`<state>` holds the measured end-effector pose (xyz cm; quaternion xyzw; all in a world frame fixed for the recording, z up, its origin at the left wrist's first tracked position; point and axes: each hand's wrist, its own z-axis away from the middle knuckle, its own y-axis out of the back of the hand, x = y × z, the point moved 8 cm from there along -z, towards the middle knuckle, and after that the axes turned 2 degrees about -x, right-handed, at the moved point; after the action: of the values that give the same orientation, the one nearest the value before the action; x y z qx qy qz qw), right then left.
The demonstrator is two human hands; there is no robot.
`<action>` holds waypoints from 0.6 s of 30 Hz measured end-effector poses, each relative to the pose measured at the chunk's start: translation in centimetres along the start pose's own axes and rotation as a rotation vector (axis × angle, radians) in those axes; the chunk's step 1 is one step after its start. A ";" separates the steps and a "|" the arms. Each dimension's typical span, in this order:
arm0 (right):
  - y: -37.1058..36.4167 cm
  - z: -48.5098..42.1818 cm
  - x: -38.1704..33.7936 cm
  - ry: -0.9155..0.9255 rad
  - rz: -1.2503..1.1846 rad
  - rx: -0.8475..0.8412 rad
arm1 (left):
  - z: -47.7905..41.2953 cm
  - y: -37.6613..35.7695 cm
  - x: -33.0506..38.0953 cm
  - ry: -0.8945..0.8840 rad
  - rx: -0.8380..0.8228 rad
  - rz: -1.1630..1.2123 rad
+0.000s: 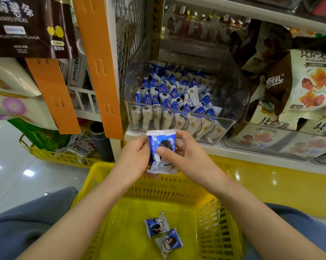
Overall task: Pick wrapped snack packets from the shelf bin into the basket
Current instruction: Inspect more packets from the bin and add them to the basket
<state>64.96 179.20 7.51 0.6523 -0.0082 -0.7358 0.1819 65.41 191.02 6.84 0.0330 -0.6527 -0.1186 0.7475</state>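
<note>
Bin (186, 121): clear plastic, on the white shelf (252, 152), packed with blue-and-white snack packets (169, 94).
Basket (177, 188): yellow, slatted, below the shelf edge, between the person's grey-trousered legs.
Basket floor: upper packet (156, 225) and lower packet (169, 243) lying flat, touching, right of centre.
Held packet (165, 138): same wrapper, upright, above the basket's far rim, just in front of the bin.
Left hand (134, 158): fingers curled, pinching the packet's left edge.
Right hand (186, 154): thumb pressed on the wrapper's front, fingers curled behind its right side.
Right of bin: cream and brown snack bags (308, 87).
</note>
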 end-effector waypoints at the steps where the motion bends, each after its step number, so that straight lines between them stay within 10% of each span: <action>1: 0.3 0.0 -0.1 0.008 -0.003 0.024 | 0.0 -0.2 -0.3 0.075 -0.007 0.141; 4: 1.2 0.1 -0.4 0.026 0.025 0.065 | 0.0 -0.8 -0.3 0.159 -0.052 0.333; 18: 3.7 1.1 -6.1 0.299 -0.020 0.077 | 0.3 1.1 6.0 -0.371 0.088 -0.168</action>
<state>65.36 177.20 14.43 0.7612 -0.0028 -0.6312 0.1488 66.03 190.81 12.94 0.0975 -0.7788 -0.1562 0.5997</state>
